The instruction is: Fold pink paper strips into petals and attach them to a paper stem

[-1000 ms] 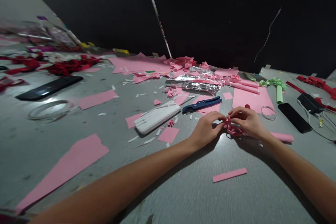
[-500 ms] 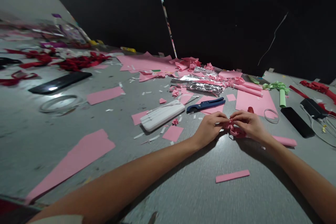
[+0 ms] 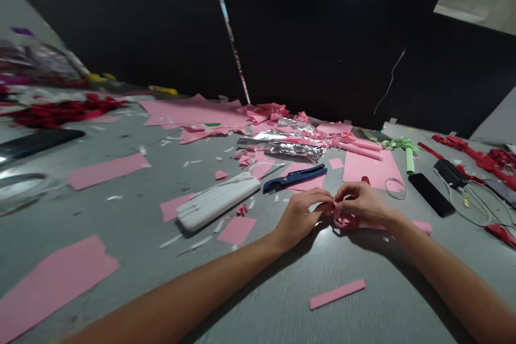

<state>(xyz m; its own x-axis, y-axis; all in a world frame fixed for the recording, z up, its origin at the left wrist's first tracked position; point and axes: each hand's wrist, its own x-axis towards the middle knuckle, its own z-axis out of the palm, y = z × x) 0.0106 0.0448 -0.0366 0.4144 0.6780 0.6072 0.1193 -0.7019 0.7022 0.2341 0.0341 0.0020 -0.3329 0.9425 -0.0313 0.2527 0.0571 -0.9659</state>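
Close together over the grey table, my left hand (image 3: 301, 216) and my right hand (image 3: 360, 205) both pinch a curled pink paper piece (image 3: 342, 221) between their fingertips. Its small loops show beneath the right fingers, while part of it is covered by them. A pink paper roll (image 3: 421, 226) sticks out past my right wrist; whether it joins the curled piece I cannot tell. Nearer to me lies a narrow pink paper strip (image 3: 337, 294). Just beyond my left hand are a blue cutter-like tool (image 3: 294, 178) and a pink paper square (image 3: 237, 230).
A white oblong device (image 3: 220, 201) lies left of the blue tool. Behind are crumpled foil (image 3: 290, 142) and pink sheets (image 3: 193, 111). To the right are a black phone (image 3: 431, 194), a cable loop (image 3: 396, 188) and a green paper flower (image 3: 405, 149). Red ribbon (image 3: 60, 112) lies far left.
The view has turned rightward, so the table things sit further left in the picture. Both hands keep their pinch on the curled pink paper, with the fingers slightly shifted.
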